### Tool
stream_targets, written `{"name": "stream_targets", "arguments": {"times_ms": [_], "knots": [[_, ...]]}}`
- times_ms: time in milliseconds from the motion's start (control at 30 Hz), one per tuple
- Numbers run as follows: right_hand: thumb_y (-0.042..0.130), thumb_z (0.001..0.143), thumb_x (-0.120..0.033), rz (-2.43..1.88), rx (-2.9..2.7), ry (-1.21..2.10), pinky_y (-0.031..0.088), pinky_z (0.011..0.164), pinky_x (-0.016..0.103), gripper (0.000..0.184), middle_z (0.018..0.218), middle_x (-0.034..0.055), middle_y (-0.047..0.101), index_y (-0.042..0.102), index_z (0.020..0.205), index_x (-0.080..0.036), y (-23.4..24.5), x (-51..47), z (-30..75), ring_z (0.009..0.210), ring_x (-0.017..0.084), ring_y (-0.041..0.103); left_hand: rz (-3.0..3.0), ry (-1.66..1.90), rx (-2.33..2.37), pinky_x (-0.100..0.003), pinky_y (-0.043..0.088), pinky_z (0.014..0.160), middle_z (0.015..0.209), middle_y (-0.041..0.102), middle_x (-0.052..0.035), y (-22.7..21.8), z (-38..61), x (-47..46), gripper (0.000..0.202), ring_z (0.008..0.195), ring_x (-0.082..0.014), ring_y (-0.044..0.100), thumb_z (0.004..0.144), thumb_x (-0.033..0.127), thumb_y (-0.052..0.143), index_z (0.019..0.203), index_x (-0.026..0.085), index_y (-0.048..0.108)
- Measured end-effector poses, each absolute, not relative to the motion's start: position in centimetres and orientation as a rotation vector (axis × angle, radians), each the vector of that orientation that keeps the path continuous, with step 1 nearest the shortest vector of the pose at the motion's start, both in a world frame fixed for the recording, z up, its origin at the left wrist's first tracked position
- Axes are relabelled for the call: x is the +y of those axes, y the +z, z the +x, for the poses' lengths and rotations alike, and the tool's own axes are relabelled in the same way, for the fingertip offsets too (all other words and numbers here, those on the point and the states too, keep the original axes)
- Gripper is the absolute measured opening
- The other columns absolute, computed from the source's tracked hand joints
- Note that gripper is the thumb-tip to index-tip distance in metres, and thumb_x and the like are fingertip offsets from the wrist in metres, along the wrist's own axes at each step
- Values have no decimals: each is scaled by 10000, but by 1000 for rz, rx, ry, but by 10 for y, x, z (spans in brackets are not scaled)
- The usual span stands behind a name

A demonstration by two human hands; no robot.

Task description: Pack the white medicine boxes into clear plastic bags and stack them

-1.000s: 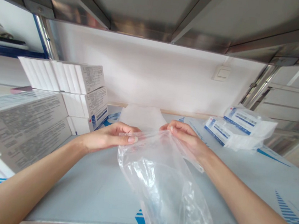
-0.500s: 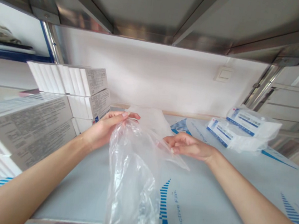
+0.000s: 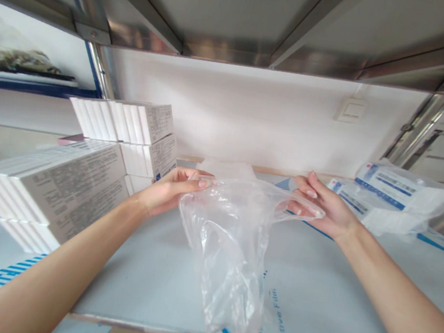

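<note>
A clear plastic bag [image 3: 233, 242] hangs over the shelf front, its mouth pulled wide between my hands. My left hand [image 3: 171, 187] pinches the left edge of the mouth between thumb and fingers. My right hand [image 3: 319, 207] grips the right edge, fingers curled on the film. The bag looks empty. Behind its mouth lies a flat pile of more clear bags [image 3: 227, 170] on the shelf.
White printed boxes [image 3: 67, 186] are stacked at the left, with a second stack [image 3: 138, 130] behind them. Wrapped white packs with blue labels [image 3: 399, 194] lie at the right. The shelf surface [image 3: 145, 280] has protective film; a metal shelf [image 3: 239, 19] is overhead.
My hands have moved apart and the bag's mouth has opened wide. My right hand went right and up. The view has shifted a little to the left.
</note>
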State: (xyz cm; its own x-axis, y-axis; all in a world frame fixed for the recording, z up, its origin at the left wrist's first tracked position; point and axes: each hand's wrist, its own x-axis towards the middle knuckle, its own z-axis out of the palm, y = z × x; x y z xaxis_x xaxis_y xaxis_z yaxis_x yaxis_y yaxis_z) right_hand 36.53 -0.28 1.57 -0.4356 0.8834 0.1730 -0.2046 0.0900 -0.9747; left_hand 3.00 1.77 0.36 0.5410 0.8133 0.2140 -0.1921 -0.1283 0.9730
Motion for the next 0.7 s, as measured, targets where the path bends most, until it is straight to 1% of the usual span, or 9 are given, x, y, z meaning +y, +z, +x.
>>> {"name": "stream_targets", "arguments": {"times_ms": [67, 133, 200, 233, 300, 367, 567, 633, 700], "knots": [[624, 810, -709, -704, -1480, 1521, 488, 836, 437, 485, 455, -47, 492, 553, 657, -255, 15, -1, 369, 611, 192, 617, 1438, 968, 568, -196, 492, 602, 813, 627, 9, 4, 32, 17, 416, 693, -89, 590, 770, 285, 799, 554, 153, 469], [736, 701, -707, -722, -1542, 1509, 484, 840, 424, 480, 640, -11, 631, 627, 795, -249, 14, -1, 370, 737, 214, 653, 1436, 1011, 568, -166, 462, 562, 735, 581, 36, 4, 35, 17, 436, 641, -65, 552, 772, 259, 801, 574, 160, 426], [875, 615, -552, -778, -1633, 1479, 482, 811, 377, 487, 786, 13, 682, 655, 914, -237, 11, -1, 371, 805, 210, 653, 1428, 1072, 577, -152, 446, 548, 745, 592, 43, 3, 39, 17, 415, 632, -55, 547, 759, 242, 812, 607, 164, 434], [906, 606, -453, -813, -1664, 1453, 479, 793, 354, 467, 805, 12, 684, 659, 936, -233, 10, 0, 371, 804, 198, 647, 1419, 1110, 587, -153, 447, 551, 765, 612, 40, 3, 40, 17, 402, 637, -56, 555, 744, 238, 823, 623, 166, 447], [893, 643, -348, -856, -1663, 1386, 476, 768, 331, 356, 770, 0, 666, 670, 890, -223, 6, 2, 371, 765, 172, 627, 1395, 1200, 627, -164, 461, 574, 812, 659, 25, 3, 42, 17, 372, 662, -67, 586, 702, 229, 853, 652, 166, 490], [876, 668, -339, -847, -1585, 1324, 487, 787, 330, 267, 740, -7, 648, 678, 797, -215, 3, 6, 373, 750, 160, 619, 1367, 1275, 678, -183, 483, 618, 877, 702, 1, 5, 42, 18, 347, 711, -88, 625, 664, 224, 877, 677, 166, 535], [895, 645, -346, -826, -1373, 1298, 525, 866, 346, 243, 792, 11, 707, 725, 769, -223, -4, 18, 381, 811, 173, 666, 1369, 1207, 757, -209, 477, 689, 1064, 736, -59, 7, 35, 23, 308, 862, -136, 673, 685, 293, 864, 630, 149, 597], [895, 643, -359, -787, -1340, 1310, 539, 869, 346, 245, 801, 13, 718, 722, 756, -227, -4, 18, 383, 832, 180, 674, 1434, 1119, 744, -205, 462, 670, 1017, 734, -47, 6, 33, 23, 323, 831, -125, 661, 717, 299, 843, 608, 149, 579], [890, 647, -353, -752, -1316, 1321, 555, 852, 347, 234, 831, 11, 726, 704, 727, -234, -3, 18, 383, 858, 186, 679, 1514, 1049, 732, -198, 428, 599, 818, 703, -10, 7, 32, 22, 356, 697, -97, 617, 765, 322, 807, 599, 159, 537]]}}
